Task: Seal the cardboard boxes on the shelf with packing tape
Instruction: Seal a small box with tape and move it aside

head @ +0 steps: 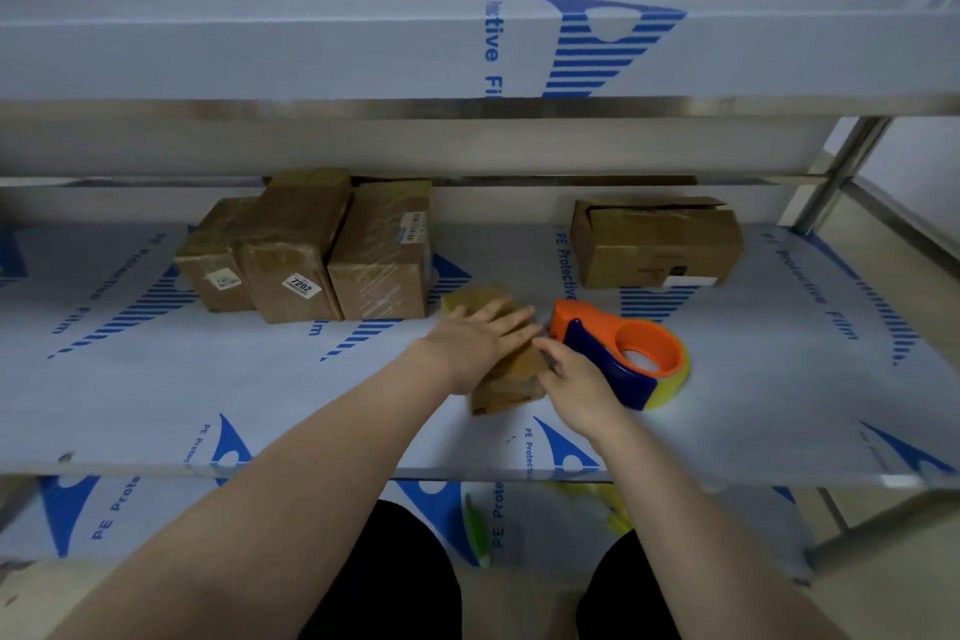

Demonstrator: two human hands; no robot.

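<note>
The steel shelf (208, 379), still covered in blue-printed protective film, carries everything, and that film looks slick, so a light carton will probably slide on it unless it is pinned down. The biggest carton is the large box (657, 244) at the back right, its top flap lifted and apparently unsealed. It looks stiff-walled and is best steadied by pressing on its top. At the back left three taped boxes (296, 255) stand touching one another, their wrinkled tape suggesting they are already sealed. The one being worked on is the small box (509, 382), near the front edge at the middle of the shelf. It looks light and a little crushable, so flat pressure on top suits it better than a squeeze on the sides. Just beside it on the right lies the tape dispenser (608, 369), hard orange and blue plastic around a yellowish roll (678, 377), rigid and best taken by its blue handle. The left hand (478, 338) lies on top of the small box, its grip spread with fingers straight and pressing down. The right hand (579, 385) sits at the box's right edge against the dispenser's near end. Its fingers are curled, but I cannot tell whether its grip has closed on the handle, a tape end, or nothing.
</note>
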